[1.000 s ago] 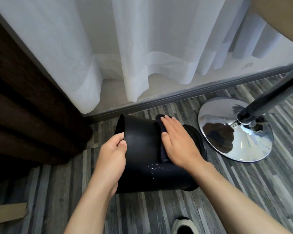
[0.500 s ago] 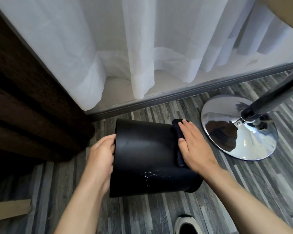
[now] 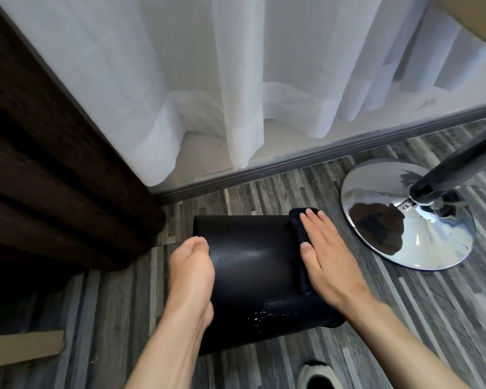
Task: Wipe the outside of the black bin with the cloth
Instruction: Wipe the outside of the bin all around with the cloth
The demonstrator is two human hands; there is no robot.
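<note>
The black bin [image 3: 253, 273] lies tipped on its side on the striped grey floor, its open end toward the left. My left hand [image 3: 191, 273] grips that open rim, fingers hidden inside or behind it. A dark cloth [image 3: 299, 234] is folded over the bin's right end, and my right hand [image 3: 326, 254] lies flat on top of it, pressing it against the bin's outer wall. White specks dot the bin's near side low down.
A chrome stand base [image 3: 404, 217] with a dark pole sits just right of the bin. White sheer curtains [image 3: 236, 94] hang behind, a dark brown drape [image 3: 40, 178] at the left. A shoe tip [image 3: 319, 374] and a cardboard piece [image 3: 20, 349] lie near the bottom edge.
My right hand has slid the cloth to the right along the bin, from its middle to its right end. The bin's open end has turned further away from view.
</note>
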